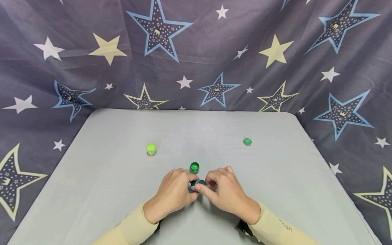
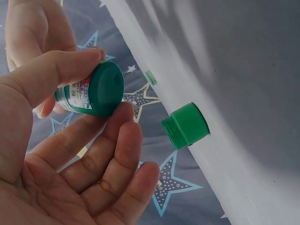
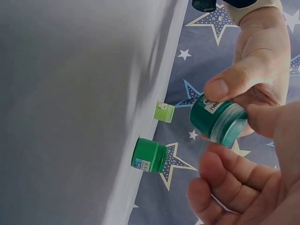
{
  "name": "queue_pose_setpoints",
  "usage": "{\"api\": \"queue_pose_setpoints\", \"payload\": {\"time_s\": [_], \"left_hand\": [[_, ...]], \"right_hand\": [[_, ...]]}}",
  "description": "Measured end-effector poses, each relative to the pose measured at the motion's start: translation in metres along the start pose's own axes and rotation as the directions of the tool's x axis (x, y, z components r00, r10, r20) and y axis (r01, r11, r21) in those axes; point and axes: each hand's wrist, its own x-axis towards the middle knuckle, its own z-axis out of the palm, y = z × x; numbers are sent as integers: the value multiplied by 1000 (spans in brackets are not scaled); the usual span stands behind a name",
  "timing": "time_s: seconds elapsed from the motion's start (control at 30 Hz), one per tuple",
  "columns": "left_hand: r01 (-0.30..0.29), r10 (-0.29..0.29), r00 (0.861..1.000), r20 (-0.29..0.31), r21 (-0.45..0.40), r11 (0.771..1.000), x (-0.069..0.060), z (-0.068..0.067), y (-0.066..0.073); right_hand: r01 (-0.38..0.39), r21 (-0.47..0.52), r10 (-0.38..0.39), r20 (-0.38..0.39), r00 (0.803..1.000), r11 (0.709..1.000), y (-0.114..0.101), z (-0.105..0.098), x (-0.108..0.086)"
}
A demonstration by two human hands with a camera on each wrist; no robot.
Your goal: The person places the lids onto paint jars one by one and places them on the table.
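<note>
My left hand (image 1: 176, 189) pinches a small dark green paint jar (image 2: 93, 91) between thumb and fingers, holding it tilted above the table. A printed label wraps its side, and a clear band runs round the lid end. The thumb of my right hand (image 1: 228, 190) touches the edge of the jar's lid (image 3: 234, 129), while the curled fingers lie close under it. Just beyond the hands, a bright green jar (image 1: 194, 167) stands upright without a lid; its side (image 2: 190, 124) shows in the left wrist view.
A light green jar (image 1: 151, 149) stands farther back on the left. A loose green lid (image 1: 247, 142) lies at the back right of the grey-white table (image 1: 122, 190). Star-patterned cloth (image 1: 196, 51) hangs behind and beside the table.
</note>
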Motion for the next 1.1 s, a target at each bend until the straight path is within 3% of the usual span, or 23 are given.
{"api": "queue_pose_setpoints", "payload": {"time_s": [0.37, 0.77, 1.1], "left_hand": [[12, -12, 1000, -7, -4, 1000, 0, 1, -1], [17, -17, 1000, -13, -5, 1000, 0, -1, -1], [15, -16, 1000, -15, -18, 1000, 0, -2, 0]], "right_hand": [[-10, 3, 10, -20, 1000, 1000, 3, -3, 1], [98, 130, -99, 4, 995, 987, 2, -6, 1], [114, 127, -114, -4, 993, 985, 2, -3, 0]]}}
